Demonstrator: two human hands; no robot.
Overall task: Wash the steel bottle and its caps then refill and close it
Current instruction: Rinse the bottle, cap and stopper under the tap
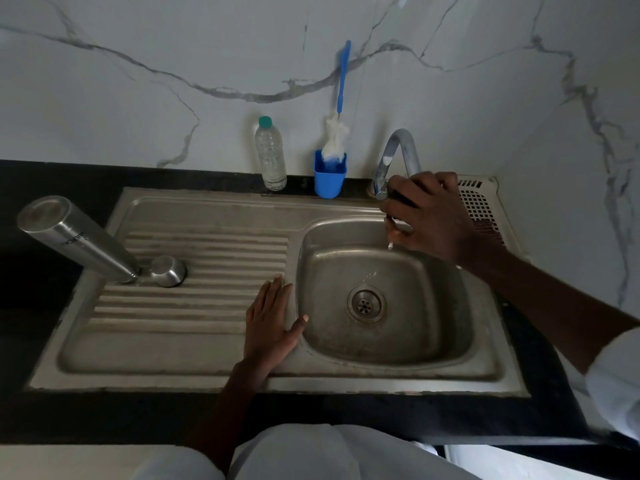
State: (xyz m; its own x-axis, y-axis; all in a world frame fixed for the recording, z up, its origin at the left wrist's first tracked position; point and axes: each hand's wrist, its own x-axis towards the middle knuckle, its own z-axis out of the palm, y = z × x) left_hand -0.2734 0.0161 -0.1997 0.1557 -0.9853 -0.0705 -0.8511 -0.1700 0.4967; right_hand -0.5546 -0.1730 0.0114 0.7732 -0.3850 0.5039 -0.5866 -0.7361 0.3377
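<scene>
Steel bottle (78,239) laid tilted, mouth down, on sink drainboard (194,320), base up toward far left; long axis run left-back to right-front. Steel cap (168,270) touching bottle mouth. Left hand (272,320) laid flat, fingers straight, at basin edge, right of cap; judged nearer to bottle. Right hand (429,216) curled round something dark under tap (398,157), object not identifiable; water falling into basin.

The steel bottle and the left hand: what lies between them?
In the head view, a steel cap beside the steel bottle, then bare ribbed drainboard up to the left hand.
</scene>
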